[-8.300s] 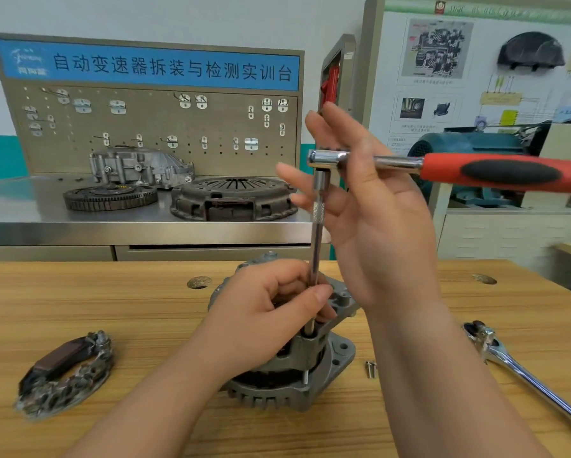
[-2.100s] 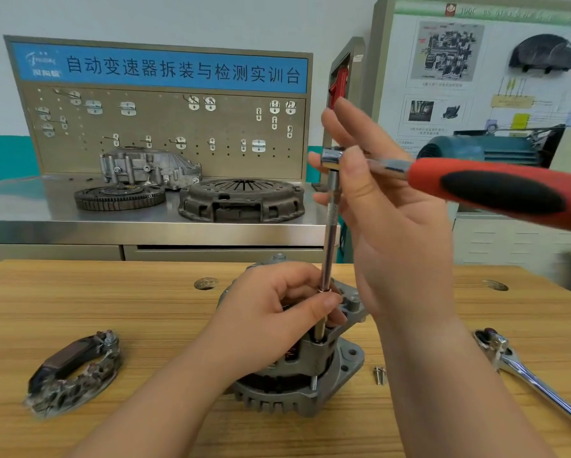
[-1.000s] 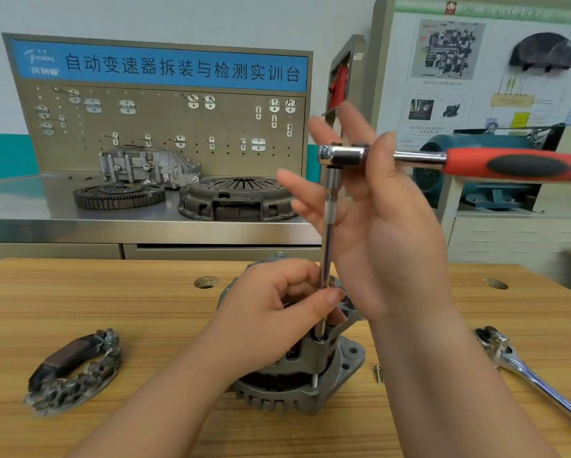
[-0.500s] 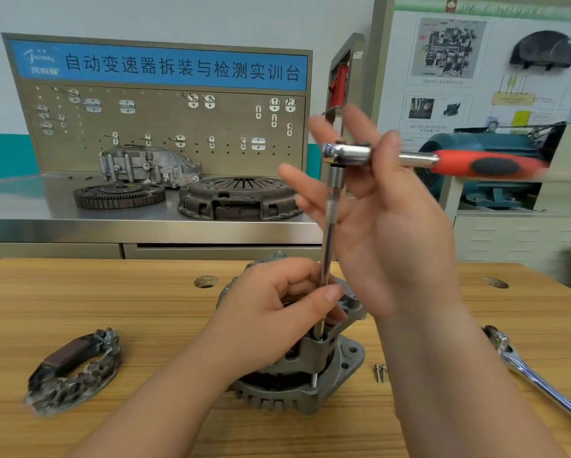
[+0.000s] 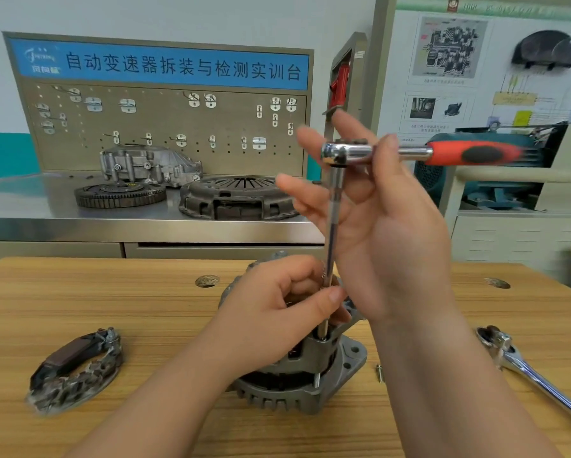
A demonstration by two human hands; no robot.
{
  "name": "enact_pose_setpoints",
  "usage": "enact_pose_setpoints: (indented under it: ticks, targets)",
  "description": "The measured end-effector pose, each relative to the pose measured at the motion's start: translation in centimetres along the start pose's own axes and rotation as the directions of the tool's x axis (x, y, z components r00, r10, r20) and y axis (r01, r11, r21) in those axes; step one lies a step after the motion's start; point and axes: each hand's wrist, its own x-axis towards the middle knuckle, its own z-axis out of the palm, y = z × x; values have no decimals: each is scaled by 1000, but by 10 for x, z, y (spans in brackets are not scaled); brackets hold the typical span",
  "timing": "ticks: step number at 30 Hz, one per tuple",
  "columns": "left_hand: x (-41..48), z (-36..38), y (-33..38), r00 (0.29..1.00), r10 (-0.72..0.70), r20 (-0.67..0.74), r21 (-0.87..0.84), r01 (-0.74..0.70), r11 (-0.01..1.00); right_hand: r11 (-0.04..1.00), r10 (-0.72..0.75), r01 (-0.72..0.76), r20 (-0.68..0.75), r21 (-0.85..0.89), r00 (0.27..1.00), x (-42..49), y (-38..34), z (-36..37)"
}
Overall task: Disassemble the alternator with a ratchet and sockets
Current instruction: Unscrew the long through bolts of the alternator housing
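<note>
The grey alternator (image 5: 297, 388) stands on the wooden table (image 5: 112, 312). A long extension bar (image 5: 332, 226) rises upright from a bolt hole near its right edge. My left hand (image 5: 277, 312) rests on top of the alternator and pinches the bar's lower part between thumb and fingers. The ratchet (image 5: 475, 154), with a red and black handle, sits on the bar's top and points right. My right hand (image 5: 383, 233) holds the ratchet at its head, thumb over the steel neck and fingers stretched behind it.
A second chrome ratchet (image 5: 528, 375) lies at the right table edge. A loose bolt (image 5: 380, 373) lies just right of the alternator, and a removed rectifier part (image 5: 75, 368) at the left. On the steel bench behind sit a clutch cover (image 5: 237, 200) and a flywheel (image 5: 120, 195).
The ratchet handle has swung from pointing right and toward me to pointing right and slightly away. My left hand keeps its pinch on the bar; the alternator has not moved.
</note>
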Motion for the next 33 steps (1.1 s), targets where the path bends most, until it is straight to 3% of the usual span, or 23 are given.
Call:
enact_pose_setpoints:
  ticks: [3, 9, 11, 16, 18, 23, 26, 29, 31, 33]
  targets:
    - [0, 0, 1, 1000, -1, 11, 5, 1, 1000, 996, 68, -67, -15, 59, 998, 1, 0, 0]
    - [1, -1, -3, 1000, -11, -5, -6, 11, 1000, 961, -192, 174, -64, -216, 979, 0, 1, 0]
    - [1, 0, -4, 1000, -13, -10, -34, 13, 999, 975, -155, 149, -26, -163, 988, 0, 0, 2]
    - [1, 0, 0, 1000, -14, 16, -21, 14, 1000, 987, 137, -136, -2, 88, 991, 2, -3, -1]
    - [1, 0, -1, 1000, -18, 10, -5, 18, 1000, 995, 99, -98, -36, 34, 994, 2, -2, -2]
    - [1, 0, 0, 999, -32, -20, 7, 32, 999, 955, -180, 158, -67, -252, 981, 1, -1, -2]
    - [1, 0, -1, 999, -30, -21, -24, 30, 999, 980, -137, 131, -33, -149, 990, 1, -2, 0]
    - [0, 0, 0, 1000, -23, -10, -47, 22, 999, 999, 44, -44, -15, 25, 999, 1, -2, -1]
    - [0, 0, 0, 1000, -29, -7, -29, 28, 999, 996, 85, -85, -59, 10, 995, 2, -1, -3]
    - [0, -1, -1, 1000, -25, -14, 6, 25, 1000, 992, -33, 17, -122, -129, 992, 3, 1, -5]
